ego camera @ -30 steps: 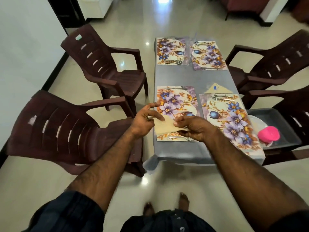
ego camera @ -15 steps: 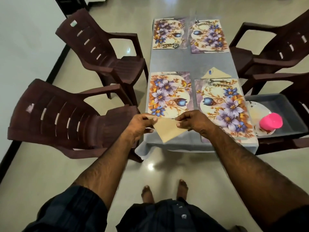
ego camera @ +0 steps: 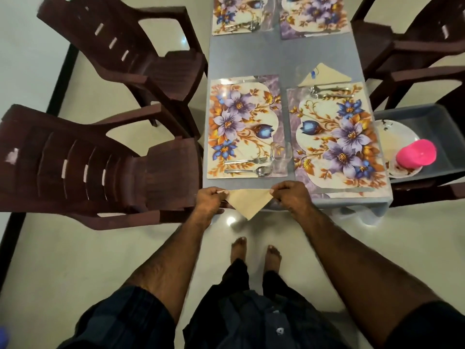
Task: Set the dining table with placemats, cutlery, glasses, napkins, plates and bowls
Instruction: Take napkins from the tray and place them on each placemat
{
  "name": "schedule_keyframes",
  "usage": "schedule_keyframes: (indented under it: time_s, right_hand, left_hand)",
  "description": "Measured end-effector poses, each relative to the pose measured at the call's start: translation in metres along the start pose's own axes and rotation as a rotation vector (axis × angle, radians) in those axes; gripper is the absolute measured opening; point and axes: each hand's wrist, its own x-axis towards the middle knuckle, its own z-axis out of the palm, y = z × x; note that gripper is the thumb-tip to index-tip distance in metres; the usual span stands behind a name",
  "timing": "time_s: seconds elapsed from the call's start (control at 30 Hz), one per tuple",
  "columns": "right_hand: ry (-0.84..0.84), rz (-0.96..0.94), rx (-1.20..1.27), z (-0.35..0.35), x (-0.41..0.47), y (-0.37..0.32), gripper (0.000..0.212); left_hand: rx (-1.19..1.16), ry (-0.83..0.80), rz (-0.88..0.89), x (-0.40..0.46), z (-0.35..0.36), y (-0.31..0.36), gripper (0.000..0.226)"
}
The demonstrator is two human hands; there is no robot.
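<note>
Surface: grey table stood on a pale glossy floor, brown chairs on both sides.
Left hand: I pinched the napkin's left corner.
Napkin: folded to a triangle, point hanging over the near table edge, just before the left placemat with its fork, spoon and glass.
Right hand: I pinched the right corner.

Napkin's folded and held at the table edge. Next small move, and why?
Probably lay the napkin, pinched at its corners by left hand and right hand, on the bare table strip beside the near-left placemat; the opposite setting's folded napkin lies likewise.
</note>
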Motion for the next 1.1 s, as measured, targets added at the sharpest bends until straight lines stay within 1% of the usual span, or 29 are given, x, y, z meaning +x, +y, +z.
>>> schedule_keyframes:
  time_s: [0.1,0.2,0.33,0.43,0.67,0.8,0.87,0.9,1.0,1.1]
  right_hand:
    - [0.145,-0.032,-0.011,0.014,0.012,-0.002,0.01]
    - [0.235,-0.108,-0.14,0.022,0.018,-0.004,0.017]
    - [0.336,-0.108,-0.294,0.027,0.021,-0.007,0.037]
    - [0.367,-0.107,-0.346,0.03,0.021,-0.008,0.044]
    - [0.386,-0.104,-0.362,0.036,0.02,-0.007,0.044]
    - [0.378,-0.093,-0.334,0.034,0.019,-0.01,0.043]
    - [0.376,-0.097,-0.289,0.026,0.013,-0.013,0.04]
    - [0.374,-0.106,-0.254,0.018,0.007,-0.014,0.038]
    - [0.367,-0.148,-0.125,-0.02,-0.006,-0.008,0.033]
    - [0.377,-0.191,-0.042,-0.079,-0.013,0.015,0.036]
  left_hand:
    - [0.052,0.081,0.028,0.023,0.004,-0.003,0.005]
    - [0.109,0.117,0.069,0.033,0.009,-0.003,0.01]
    - [0.173,0.157,0.081,0.048,0.012,-0.008,0.022]
    - [0.154,0.181,0.075,0.055,0.01,-0.009,0.026]
    - [0.116,0.22,0.04,0.053,0.013,0.0,0.024]
    - [0.152,0.24,0.035,0.047,0.009,0.006,0.03]
    - [0.274,0.274,0.099,0.038,0.004,0.007,0.033]
    - [0.342,0.271,0.163,0.03,0.001,0.007,0.031]
    - [0.495,0.163,0.397,-0.004,0.004,0.012,0.027]
    - [0.597,0.048,0.549,-0.032,0.039,0.027,0.025]
